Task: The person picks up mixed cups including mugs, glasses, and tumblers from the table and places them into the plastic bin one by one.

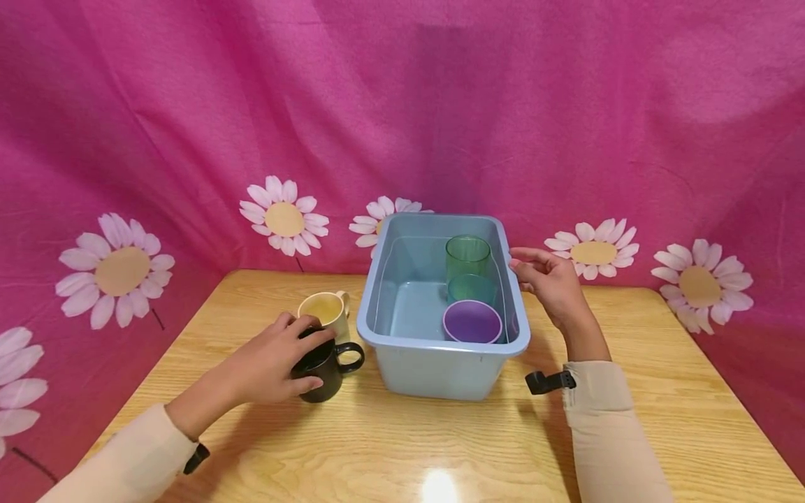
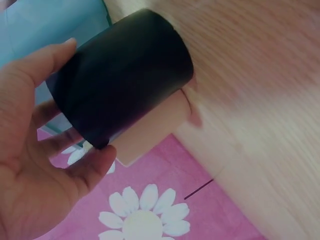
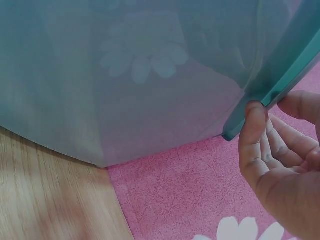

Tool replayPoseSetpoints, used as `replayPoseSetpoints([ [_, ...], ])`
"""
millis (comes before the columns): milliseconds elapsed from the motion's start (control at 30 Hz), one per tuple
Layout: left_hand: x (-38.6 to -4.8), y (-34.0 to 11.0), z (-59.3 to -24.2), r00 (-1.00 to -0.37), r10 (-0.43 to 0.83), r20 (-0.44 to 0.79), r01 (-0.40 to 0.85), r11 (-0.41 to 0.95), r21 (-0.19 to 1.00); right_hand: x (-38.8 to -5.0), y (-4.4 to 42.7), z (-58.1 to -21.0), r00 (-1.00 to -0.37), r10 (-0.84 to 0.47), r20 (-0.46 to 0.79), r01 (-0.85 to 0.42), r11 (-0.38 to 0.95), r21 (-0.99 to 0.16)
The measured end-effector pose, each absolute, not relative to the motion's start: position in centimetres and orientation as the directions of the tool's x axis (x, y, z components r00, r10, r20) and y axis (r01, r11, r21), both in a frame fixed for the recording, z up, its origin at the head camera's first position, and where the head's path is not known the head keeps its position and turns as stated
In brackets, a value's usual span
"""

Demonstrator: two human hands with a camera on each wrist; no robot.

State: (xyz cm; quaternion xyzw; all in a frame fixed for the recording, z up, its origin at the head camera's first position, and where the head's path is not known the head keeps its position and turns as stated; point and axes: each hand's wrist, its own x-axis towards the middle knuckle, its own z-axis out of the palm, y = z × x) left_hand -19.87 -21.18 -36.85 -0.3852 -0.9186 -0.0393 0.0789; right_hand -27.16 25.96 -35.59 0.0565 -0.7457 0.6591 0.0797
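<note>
The table (image 1: pixel 390 447) carries a blue bin (image 1: pixel 434 374). The right hand (image 1: pixel 556 290) pinches its right rim (image 1: pixel 519 314) between thumb and fingers; the left hand (image 1: pixel 273 360), fingers spread wide, grips a black mug (image 1: pixel 324 384) left of the bin. Just behind stands a cream mug (image 1: pixel 340 327); a green cup (image 1: pixel 467 260), teal cup (image 1: pixel 472 288) and purple cup (image 1: pixel 473 323) sit inside the bin.

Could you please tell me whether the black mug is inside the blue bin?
No, the black mug is outside the blue bin, beside the cream mug.
</note>
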Motion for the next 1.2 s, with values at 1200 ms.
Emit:
replayPoseSetpoints([
  [1200,-19.5,-20.1,-35.4,-0.748,0.656,0.101,0.663,0.731,0.164,-27.1,26.0,-35.5,-0.983,0.020,0.183,-0.179,0.136,-0.974],
])
